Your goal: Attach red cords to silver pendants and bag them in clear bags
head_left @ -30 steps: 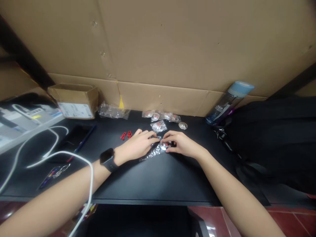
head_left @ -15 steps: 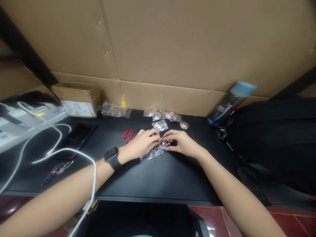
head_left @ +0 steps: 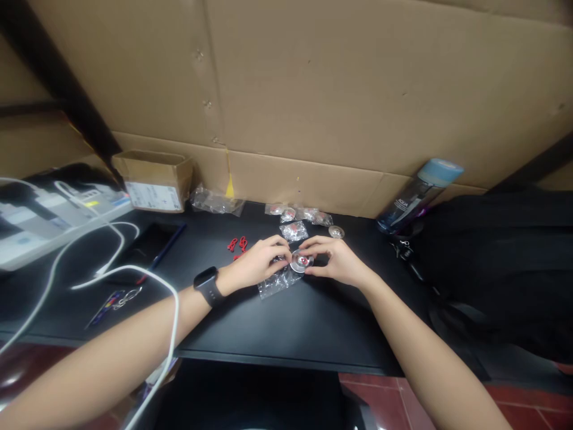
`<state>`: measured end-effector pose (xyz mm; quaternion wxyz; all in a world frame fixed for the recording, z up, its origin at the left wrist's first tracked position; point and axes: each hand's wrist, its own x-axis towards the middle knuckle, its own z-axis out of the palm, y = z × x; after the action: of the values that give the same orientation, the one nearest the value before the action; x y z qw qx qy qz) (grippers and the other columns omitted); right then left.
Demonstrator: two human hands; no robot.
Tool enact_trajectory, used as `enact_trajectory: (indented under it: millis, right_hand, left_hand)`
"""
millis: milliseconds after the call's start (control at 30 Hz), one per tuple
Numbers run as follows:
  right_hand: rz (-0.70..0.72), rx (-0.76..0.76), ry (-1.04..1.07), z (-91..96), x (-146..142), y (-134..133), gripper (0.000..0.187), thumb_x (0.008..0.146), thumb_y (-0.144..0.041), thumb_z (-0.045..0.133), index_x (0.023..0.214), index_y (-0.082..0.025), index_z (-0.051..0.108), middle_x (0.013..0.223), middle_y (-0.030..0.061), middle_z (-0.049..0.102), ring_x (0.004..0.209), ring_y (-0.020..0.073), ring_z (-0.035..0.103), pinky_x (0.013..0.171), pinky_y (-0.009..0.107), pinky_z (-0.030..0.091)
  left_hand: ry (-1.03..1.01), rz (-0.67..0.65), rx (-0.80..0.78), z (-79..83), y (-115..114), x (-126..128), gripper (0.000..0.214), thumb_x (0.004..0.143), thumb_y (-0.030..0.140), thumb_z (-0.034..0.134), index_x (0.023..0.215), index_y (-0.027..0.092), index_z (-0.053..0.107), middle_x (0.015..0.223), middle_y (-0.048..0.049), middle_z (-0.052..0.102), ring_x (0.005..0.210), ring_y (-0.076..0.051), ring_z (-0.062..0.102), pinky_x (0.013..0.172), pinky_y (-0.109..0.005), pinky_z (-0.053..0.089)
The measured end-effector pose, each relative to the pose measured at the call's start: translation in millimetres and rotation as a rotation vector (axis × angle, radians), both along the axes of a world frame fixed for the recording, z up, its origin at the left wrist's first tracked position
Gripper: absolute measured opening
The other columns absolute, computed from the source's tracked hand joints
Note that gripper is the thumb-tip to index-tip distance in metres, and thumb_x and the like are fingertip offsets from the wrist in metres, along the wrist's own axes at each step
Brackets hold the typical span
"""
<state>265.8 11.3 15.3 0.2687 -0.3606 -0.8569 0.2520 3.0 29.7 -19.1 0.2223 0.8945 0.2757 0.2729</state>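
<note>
Both my hands meet over the middle of a black desk (head_left: 277, 322). My left hand (head_left: 257, 266), with a black smartwatch (head_left: 208, 285) on its wrist, has its fingers curled onto a clear plastic bag (head_left: 277, 279) lying on the desk. My right hand (head_left: 336, 261) pinches a small round silver and red badge (head_left: 301, 261) at the bag's mouth. Two small red clips (head_left: 237, 243) lie just behind my left hand.
Several more bagged badges (head_left: 294, 230) and one loose silver disc (head_left: 335, 232) lie behind my hands. A cardboard box (head_left: 154, 179) and cardboard wall stand at the back. A blue-capped bottle (head_left: 416, 194) and black bag (head_left: 496, 263) are on the right; white cables (head_left: 116, 275) and a phone (head_left: 143, 251) on the left.
My hands have stayed together on the badge and bag, the fingers shifting slightly. The view has swung a little, so everything sits slightly further right and higher.
</note>
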Motion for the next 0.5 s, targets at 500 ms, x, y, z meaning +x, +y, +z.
enact_trajectory:
  millis: [500]
  right_hand:
    - [0.043,-0.203,0.162,-12.1,-5,1,0.041,0.075,-0.034,0.091,0.114,-0.027,0.081,0.122,0.0086,0.071,0.108,0.0236,0.07,0.088,0.036,0.061]
  left_hand:
    - [-0.231,-0.059,-0.257,0.7,-2,4,0.008,0.096,0.026,0.068,0.102,0.021,0.071,0.118,-0.0068,0.065,0.107,-0.02,0.068,0.094,-0.037,0.056]
